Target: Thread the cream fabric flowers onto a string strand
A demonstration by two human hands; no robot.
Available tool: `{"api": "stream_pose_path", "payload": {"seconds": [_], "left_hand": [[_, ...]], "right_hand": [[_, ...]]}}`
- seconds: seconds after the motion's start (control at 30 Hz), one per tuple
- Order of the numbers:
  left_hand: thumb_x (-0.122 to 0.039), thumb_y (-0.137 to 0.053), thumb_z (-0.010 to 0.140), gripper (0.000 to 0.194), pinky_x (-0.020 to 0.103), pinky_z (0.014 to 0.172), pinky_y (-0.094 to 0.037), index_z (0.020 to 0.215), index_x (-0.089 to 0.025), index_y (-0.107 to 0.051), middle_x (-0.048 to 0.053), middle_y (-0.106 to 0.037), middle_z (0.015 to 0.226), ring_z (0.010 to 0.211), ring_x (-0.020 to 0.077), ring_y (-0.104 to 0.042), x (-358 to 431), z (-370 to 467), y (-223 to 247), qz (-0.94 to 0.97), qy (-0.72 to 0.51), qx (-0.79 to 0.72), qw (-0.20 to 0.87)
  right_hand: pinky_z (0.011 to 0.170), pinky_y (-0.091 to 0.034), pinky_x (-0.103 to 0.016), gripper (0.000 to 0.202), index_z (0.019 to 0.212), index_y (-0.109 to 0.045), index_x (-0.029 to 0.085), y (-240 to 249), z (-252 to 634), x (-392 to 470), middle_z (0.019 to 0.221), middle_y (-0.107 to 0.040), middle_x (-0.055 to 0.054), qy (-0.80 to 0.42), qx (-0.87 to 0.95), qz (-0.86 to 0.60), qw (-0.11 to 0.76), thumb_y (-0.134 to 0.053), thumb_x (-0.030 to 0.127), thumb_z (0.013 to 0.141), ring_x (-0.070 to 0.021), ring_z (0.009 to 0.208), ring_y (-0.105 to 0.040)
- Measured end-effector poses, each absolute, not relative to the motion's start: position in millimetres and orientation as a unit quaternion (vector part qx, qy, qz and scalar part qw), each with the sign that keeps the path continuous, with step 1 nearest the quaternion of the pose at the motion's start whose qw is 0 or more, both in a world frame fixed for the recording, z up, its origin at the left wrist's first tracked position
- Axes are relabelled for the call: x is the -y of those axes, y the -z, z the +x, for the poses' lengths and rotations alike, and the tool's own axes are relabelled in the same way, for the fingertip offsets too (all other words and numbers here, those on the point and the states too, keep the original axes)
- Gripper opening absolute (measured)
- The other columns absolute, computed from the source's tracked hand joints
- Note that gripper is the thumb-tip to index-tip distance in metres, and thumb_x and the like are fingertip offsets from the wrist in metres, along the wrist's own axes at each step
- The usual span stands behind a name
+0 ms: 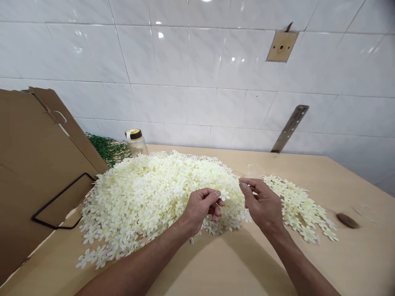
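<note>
A large heap of white and pale yellow artificial flowers (148, 185) spreads over the table. In front of it, my left hand (203, 207) pinches a small white flower (224, 195) between thumb and forefinger. My right hand (263, 203) is just to the right, its thumb and fingertips drawn together in a pinch. Whatever lies between those fingertips, if anything, is too small to make out. Beyond my right hand is a smaller, flatter spread of the same flowers (296, 205).
A cardboard box (40, 172) stands at the left, with a black wire frame (58, 226) by it. Green netting (108, 148) and a bottle with a dark lid (135, 142) sit behind the heap. A brown round object (347, 220) lies right. A metal bracket (290, 129) leans against the tiled wall.
</note>
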State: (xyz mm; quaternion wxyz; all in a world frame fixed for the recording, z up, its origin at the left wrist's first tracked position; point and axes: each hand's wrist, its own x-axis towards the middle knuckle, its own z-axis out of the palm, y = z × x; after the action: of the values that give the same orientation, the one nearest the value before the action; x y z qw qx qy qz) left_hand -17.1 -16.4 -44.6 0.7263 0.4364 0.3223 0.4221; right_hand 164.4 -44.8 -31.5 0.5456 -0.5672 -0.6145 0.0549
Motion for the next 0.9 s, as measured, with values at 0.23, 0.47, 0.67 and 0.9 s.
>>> {"api": "stream_pose_path", "payload": {"seconds": [0.23, 0.47, 0.67, 0.9], "left_hand": [[-0.042, -0.072, 0.076, 0.032, 0.022, 0.040, -0.043, 0.070, -0.012, -0.063, 0.005, -0.064, 0.068, 0.046, 0.0108, -0.055, 15.6, -17.5, 42.2, 0.457, -0.440, -0.350, 0.689], [-0.041, -0.070, 0.078, 0.031, 0.023, 0.039, -0.045, 0.073, -0.012, -0.064, 0.005, -0.063, 0.067, 0.045, 0.0116, -0.056, 18.1, -15.2, 45.9, 0.484, -0.441, -0.352, 0.669], [-0.040, -0.073, 0.077, 0.030, 0.022, 0.041, -0.045, 0.079, -0.011, -0.064, 0.005, -0.064, 0.074, 0.049, 0.0107, -0.057, 17.5, -15.9, 47.5, 0.462, -0.431, -0.307, 0.712], [-0.039, -0.075, 0.077, 0.031, 0.022, 0.043, -0.045, 0.080, -0.011, -0.065, 0.005, -0.064, 0.075, 0.050, 0.0099, -0.057, 17.8, -15.3, 45.4, 0.466, -0.430, -0.307, 0.710]], "right_hand": [[0.050, -0.046, -0.026, 0.009, 0.095, -0.071, 0.021, 38.2, 148.0, 52.5, 0.084, -0.066, -0.005, 0.018, 0.724, -0.467, 0.508, -0.067, 0.022, 0.088, -0.0102, 0.054, -0.052], [0.058, -0.050, -0.025, 0.010, 0.092, -0.071, 0.022, 39.1, 146.2, 50.9, 0.082, -0.069, -0.005, 0.015, 0.748, -0.480, 0.457, -0.061, 0.022, 0.092, -0.0143, 0.067, -0.063], [0.064, -0.050, -0.025, 0.011, 0.089, -0.070, 0.021, 39.0, 148.6, 50.1, 0.080, -0.071, -0.003, 0.021, 0.747, -0.488, 0.451, -0.059, 0.022, 0.093, -0.0152, 0.070, -0.065], [0.065, -0.048, -0.026, 0.016, 0.087, -0.068, 0.019, 41.7, 147.7, 50.5, 0.071, -0.068, -0.003, 0.021, 0.740, -0.509, 0.440, -0.054, 0.023, 0.096, -0.0147, 0.066, -0.063]]}}
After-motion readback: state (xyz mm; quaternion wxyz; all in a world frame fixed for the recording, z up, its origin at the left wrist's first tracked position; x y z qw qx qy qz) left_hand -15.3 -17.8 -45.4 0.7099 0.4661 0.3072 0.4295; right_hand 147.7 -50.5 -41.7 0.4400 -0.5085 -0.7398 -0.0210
